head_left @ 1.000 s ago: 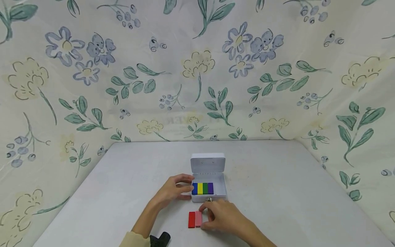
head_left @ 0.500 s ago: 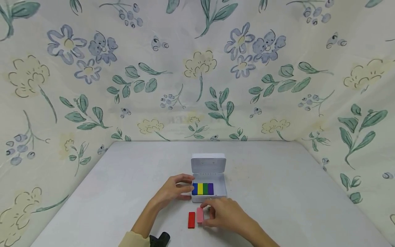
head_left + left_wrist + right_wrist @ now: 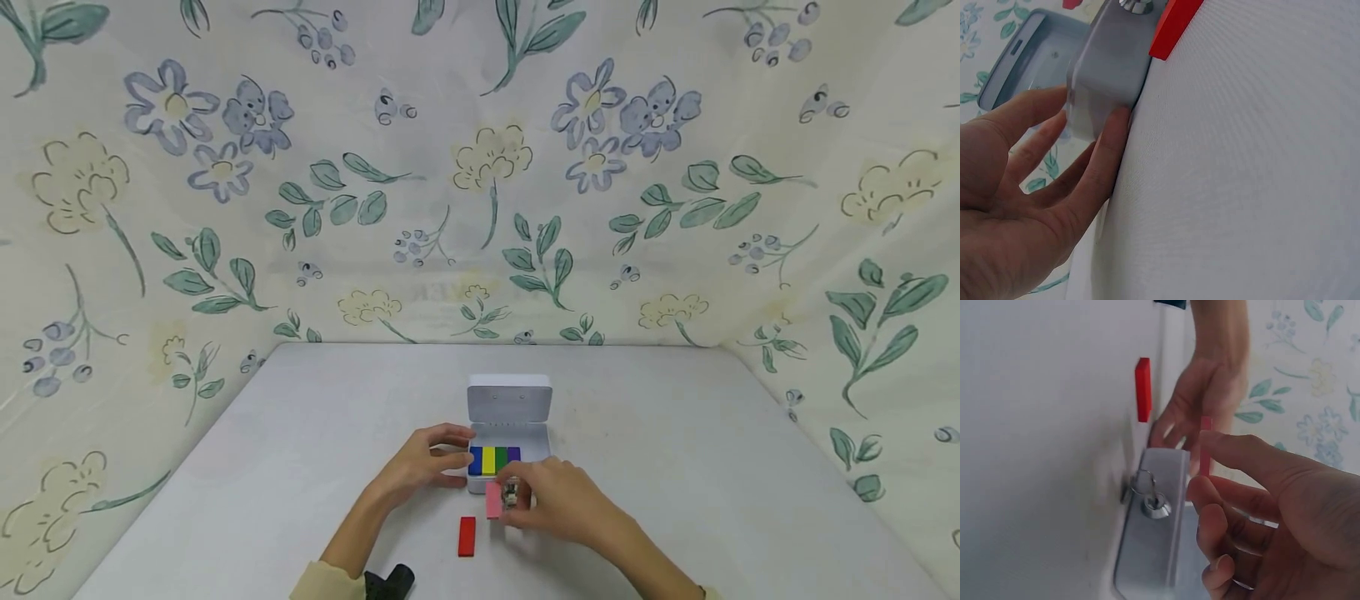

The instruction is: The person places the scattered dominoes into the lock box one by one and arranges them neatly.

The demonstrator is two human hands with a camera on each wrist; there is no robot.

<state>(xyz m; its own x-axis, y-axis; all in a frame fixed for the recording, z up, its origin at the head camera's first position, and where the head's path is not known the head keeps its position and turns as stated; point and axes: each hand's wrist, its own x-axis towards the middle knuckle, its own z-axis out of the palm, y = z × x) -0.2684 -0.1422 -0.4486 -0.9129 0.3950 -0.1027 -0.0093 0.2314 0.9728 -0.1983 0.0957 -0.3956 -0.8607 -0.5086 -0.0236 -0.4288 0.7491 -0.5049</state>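
Note:
A white metal box [image 3: 476, 486] stands on the table with its lid [image 3: 510, 398] raised. Inside, blue [image 3: 476, 461], yellow [image 3: 488, 461], green [image 3: 501, 461] and purple blocks [image 3: 513, 454] lie side by side. My left hand [image 3: 422, 458] rests its fairly straight fingers against the box's left side, which the left wrist view also shows. My right hand [image 3: 566, 504] pinches a pink block [image 3: 492, 501] between thumb and fingertips, raised just in front of the box. On the table nearer me lies a red block [image 3: 467, 537], apart from both hands.
A lock with a key [image 3: 1155, 505] juts from the box's front face, its ring hanging beside it. Around the white table [image 3: 337, 400] hangs a floral cloth [image 3: 480, 192]. A black object [image 3: 390, 582] shows by the left sleeve [image 3: 327, 582].
My right hand has picked the pink block up from beside the red one and carried it forward to the box's front. The left hand stays at the box.

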